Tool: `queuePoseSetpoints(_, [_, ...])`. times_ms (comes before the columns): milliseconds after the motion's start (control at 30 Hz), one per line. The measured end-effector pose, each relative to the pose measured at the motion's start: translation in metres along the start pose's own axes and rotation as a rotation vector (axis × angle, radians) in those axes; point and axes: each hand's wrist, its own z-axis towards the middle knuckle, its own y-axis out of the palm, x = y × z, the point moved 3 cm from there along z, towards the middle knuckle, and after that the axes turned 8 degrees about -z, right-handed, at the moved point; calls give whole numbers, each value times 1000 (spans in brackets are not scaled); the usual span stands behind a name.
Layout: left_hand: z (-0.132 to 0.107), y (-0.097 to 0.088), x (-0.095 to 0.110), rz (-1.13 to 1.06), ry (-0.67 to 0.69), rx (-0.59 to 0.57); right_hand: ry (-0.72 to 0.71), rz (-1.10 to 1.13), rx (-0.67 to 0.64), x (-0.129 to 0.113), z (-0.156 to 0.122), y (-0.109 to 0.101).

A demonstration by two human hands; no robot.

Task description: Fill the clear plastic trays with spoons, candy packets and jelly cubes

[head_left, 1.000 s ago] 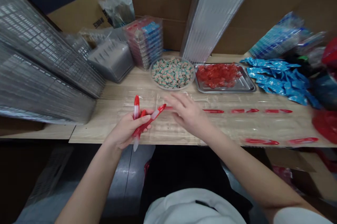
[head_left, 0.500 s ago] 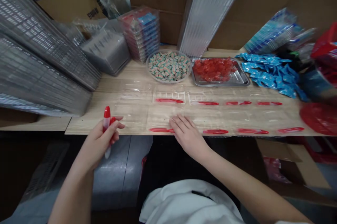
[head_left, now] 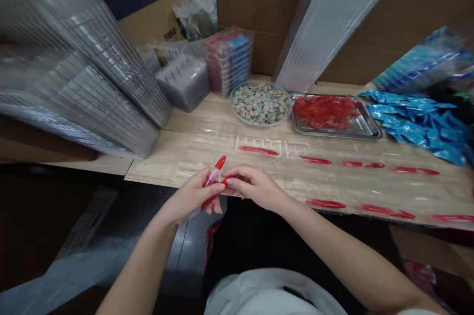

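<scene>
My left hand (head_left: pixel 194 195) is closed around red-capped, pen-shaped tubes near the table's front edge. One tube (head_left: pixel 219 164) points up with a pale middle and a red end. Another red tube (head_left: pixel 212 200) lies across the fingers, its end between both hands. My right hand (head_left: pixel 257 186) meets the left and pinches that end. Similar red tubes lie in clear plastic trays spread along the table, such as a tube (head_left: pixel 258 150) in the back row and another tube (head_left: pixel 326 204) in the front row. Part of the front row is hidden by my right hand and arm.
Behind the trays stand a round tub (head_left: pixel 260 123) of small packets and a metal tray (head_left: pixel 335 132) of red wrapped pieces. Blue sachets (head_left: pixel 418 120) are piled at right. Tall stacks of clear trays (head_left: pixel 111 58) lean at left; another stack (head_left: pixel 333 19) rises at the back.
My right hand has left the front-row tray and come to my left hand, taking hold of a red tube's end. The left hand has moved right; the view has shifted left.
</scene>
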Motion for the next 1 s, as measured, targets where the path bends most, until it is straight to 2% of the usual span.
queuePoseSetpoints(67, [5,-11,6,-28,-8,17,59,144,-55,-2,22,1])
queuePoseSetpoints(133, [5,-35,14,-23,32,155,78,184,-12,-1,42,-8])
queuePoseSetpoints(267, [-18,-100,28,122,331,777,104,163,290,7,78,-36])
queuePoseSetpoints(300, [-24,-111,27,124,395,872,117,143,350,11,86,-40])
queuePoseSetpoints(333, [-29,-118,23,98,430,914,128,112,387,14,94,-42])
queuePoseSetpoints(433, [-35,-125,5,-34,412,871,91,-42,413,26,110,-37])
queuePoseSetpoints(533, [-34,-118,-11,-52,364,836,-58,-334,425,31,113,-30])
queuePoseSetpoints(633, [-32,-107,-15,-31,335,777,-249,-739,412,25,106,-23])
queuePoseSetpoints(700, [-32,-98,-11,-20,327,718,-350,-905,419,15,97,-18])
queuePoseSetpoints(800, [-34,-83,-1,52,306,625,-381,-799,427,-8,81,-7])
queuePoseSetpoints(833, [-34,-79,2,97,286,586,-395,-713,359,-15,76,-2])
queuePoseSetpoints(933, [-32,-76,5,215,250,469,-493,-555,14,-30,64,21])
queuePoseSetpoints(967, [-31,-79,4,241,271,464,-508,-553,-36,-31,61,27])
queuePoseSetpoints(1000, [-31,-85,2,274,314,494,-502,-571,-22,-29,58,32])
